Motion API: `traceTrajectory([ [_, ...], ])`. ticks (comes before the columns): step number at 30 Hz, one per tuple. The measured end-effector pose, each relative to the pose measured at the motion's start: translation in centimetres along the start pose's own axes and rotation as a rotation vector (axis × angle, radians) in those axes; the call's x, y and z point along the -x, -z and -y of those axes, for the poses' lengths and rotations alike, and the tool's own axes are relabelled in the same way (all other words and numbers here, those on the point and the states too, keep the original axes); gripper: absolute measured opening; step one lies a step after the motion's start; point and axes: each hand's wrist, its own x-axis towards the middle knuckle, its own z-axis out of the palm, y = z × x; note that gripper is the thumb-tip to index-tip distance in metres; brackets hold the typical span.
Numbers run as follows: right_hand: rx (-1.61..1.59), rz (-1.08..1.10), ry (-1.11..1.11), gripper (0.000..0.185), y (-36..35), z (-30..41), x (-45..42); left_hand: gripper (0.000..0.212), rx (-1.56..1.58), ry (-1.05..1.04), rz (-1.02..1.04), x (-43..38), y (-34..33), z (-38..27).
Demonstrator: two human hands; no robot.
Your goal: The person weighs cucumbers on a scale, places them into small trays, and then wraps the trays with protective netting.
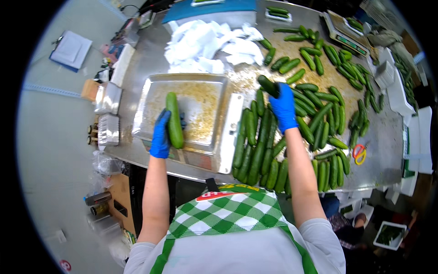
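My left hand [161, 135], in a blue glove, is closed around a long green cucumber [175, 120]. It holds it above a shallow metal tray [200, 113] with brownish residue, which sits on a weighing scale [232, 133]. My right hand [284, 106], gloved in blue too, grips a darker cucumber [267, 85] whose end juts out to the upper left. Under and around my right forearm lie many cucumbers [263, 144], some lined up side by side along the near edge, others in loose groups. Part of the darker cucumber is hidden by my right hand.
Crumpled white cloths [202, 44] lie beyond the tray on the steel table [383, 147]. Scissors with red and yellow handles [359, 154] rest at the right. A second scale [345, 32] stands at the far right. Clear plastic containers [108, 130] line the left edge.
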Motion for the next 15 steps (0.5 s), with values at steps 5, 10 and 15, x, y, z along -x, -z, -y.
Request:
traceTrajectory([
  [5,-0.169,0.119,0.437,0.036,-0.4,16.1,0.7,0.036,-0.039,-0.023,0.002,-0.1,0.3,0.2],
  [10,0.022,0.361,0.513,0.019,-6.3,20.0,4.4,0.038,-0.123,-0.126,-0.062,-0.3,-0.7,0.1],
  [15,-0.322,0.298,0.453,0.035,-4.4,18.4,7.8,0.044,-0.216,-0.303,-0.047,-1.2,0.1,1.3],
])
